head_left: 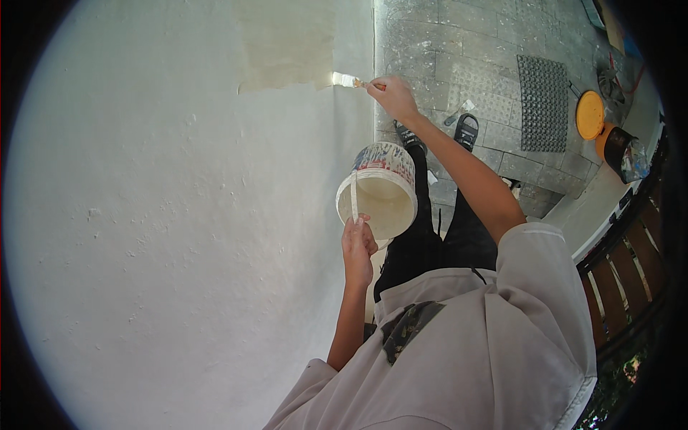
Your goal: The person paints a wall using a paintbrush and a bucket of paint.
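Observation:
My right hand (393,95) is closed round the handle of a paintbrush (347,80), whose whitish bristles meet the pale wall (179,236) at the corner of a beige patch (287,46). Lower down, my left hand (358,242) grips the white handle of a paint bucket (385,159). The bucket tilts so that its open mouth faces me. Pale paint coats its inside, and its outer side is smeared with white over red and blue.
Grey paving (473,36) with pale splashes lies under my sandalled feet. A dark bumpy mat (542,104), an orange round lid (590,115) and an orange-and-black container (615,147) are on the right. Behind them runs a slatted wooden railing (623,269). A flat scraper-like tool (459,112) lies between my feet.

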{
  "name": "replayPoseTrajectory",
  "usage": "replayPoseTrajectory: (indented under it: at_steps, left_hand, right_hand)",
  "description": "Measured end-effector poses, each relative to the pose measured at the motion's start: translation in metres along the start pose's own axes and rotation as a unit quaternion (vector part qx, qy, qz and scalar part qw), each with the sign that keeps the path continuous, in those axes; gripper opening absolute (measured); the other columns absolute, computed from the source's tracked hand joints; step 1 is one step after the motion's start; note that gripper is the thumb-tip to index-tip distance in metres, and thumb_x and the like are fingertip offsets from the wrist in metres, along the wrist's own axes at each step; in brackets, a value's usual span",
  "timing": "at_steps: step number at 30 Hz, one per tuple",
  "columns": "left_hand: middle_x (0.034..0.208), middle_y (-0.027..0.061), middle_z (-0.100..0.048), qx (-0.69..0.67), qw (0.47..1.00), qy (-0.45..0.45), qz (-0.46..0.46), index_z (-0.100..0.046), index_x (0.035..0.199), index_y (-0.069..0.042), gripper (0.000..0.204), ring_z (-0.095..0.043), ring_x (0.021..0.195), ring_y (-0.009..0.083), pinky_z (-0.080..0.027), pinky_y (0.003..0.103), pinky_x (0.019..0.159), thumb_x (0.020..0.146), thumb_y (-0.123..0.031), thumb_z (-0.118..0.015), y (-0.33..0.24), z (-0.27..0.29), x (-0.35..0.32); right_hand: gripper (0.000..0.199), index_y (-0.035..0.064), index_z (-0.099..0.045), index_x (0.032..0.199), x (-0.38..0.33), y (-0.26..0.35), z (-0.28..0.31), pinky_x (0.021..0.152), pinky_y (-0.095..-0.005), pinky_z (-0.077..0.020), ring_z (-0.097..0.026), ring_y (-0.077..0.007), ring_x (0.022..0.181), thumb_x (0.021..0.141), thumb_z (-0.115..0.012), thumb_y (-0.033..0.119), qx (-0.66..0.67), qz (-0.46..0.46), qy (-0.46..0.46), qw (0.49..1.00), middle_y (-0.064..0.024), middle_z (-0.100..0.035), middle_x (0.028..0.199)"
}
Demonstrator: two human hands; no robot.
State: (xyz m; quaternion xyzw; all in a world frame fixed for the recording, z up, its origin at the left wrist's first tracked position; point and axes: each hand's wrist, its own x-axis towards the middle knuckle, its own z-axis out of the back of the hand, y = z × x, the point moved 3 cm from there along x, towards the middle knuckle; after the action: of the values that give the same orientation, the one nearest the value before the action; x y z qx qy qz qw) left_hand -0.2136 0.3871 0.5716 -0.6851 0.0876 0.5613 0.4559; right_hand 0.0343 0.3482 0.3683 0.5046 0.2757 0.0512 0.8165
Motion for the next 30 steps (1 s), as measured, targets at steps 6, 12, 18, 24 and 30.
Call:
replayPoseTrajectory:
  at_steps: [6, 12, 18, 24, 30]
  left_hand:
    - [0.061, -0.0074, -0.026, -0.016, 1.000, -0.004, 0.003, -0.052, 0.100, -0.006, 0.021, -0.021, 0.050, 0.0023, -0.018, 0.021, 0.045, 0.099, -0.026, -0.043, 0.002, 0.001, 0.000]
    - [0.061, -0.0067, -0.026, -0.008, 1.000, -0.016, 0.007, -0.052, 0.099, -0.007, 0.022, -0.020, 0.049, 0.0031, -0.018, 0.021, 0.045, 0.099, -0.026, -0.042, 0.003, 0.000, -0.001]
    - [0.061, -0.0067, -0.026, -0.008, 1.000, -0.014, 0.009, -0.052, 0.099, -0.007, 0.021, -0.021, 0.049, 0.0030, -0.018, 0.022, 0.045, 0.099, -0.026, -0.042, 0.005, -0.008, -0.001]
    - [0.061, -0.0075, -0.026, -0.013, 1.000, -0.014, 0.015, -0.052, 0.099, -0.006, 0.021, -0.021, 0.050, 0.0025, -0.018, 0.021, 0.045, 0.098, -0.026, -0.044, 0.000, -0.019, -0.003]
    - [0.061, -0.0070, -0.026, -0.015, 1.000, -0.002, 0.015, -0.052, 0.099, -0.007, 0.021, -0.021, 0.049, 0.0029, -0.018, 0.022, 0.044, 0.098, -0.027, -0.043, 0.002, -0.016, -0.003]
  right_hand:
    - [0.030, 0.0025, -0.070, 0.089, -0.006, 0.003, 0.002, 0.058, -0.0382, -0.0441, -0.055, -0.0281, 0.054, 0.083, -0.060, 0.030, 0.016, 0.027, 0.003, 1.000, -0.0162, -0.057, 0.060]
    - [0.030, 0.0044, -0.070, 0.096, -0.018, 0.010, 0.009, 0.053, -0.0345, -0.0407, -0.050, -0.0184, 0.050, 0.084, -0.061, 0.031, 0.087, 0.007, 0.022, 0.996, -0.0115, -0.054, 0.056]
    - [0.028, -0.0007, -0.069, 0.098, -0.032, 0.030, 0.020, 0.049, -0.0256, -0.0337, -0.040, -0.0061, 0.054, 0.087, -0.062, 0.024, 0.134, 0.010, 0.021, 0.991, 0.0015, -0.048, 0.057]
    - [0.027, -0.0026, -0.068, 0.098, -0.054, 0.081, 0.044, 0.049, -0.0232, -0.0319, -0.038, -0.0039, 0.054, 0.088, -0.062, 0.022, 0.189, 0.037, 0.066, 0.979, 0.0023, -0.047, 0.058]
    - [0.028, -0.0037, -0.067, 0.093, -0.056, 0.061, 0.038, 0.049, -0.0291, -0.0356, -0.041, -0.0096, 0.052, 0.087, -0.062, 0.023, 0.132, 0.013, -0.028, 0.991, -0.0048, -0.052, 0.056]
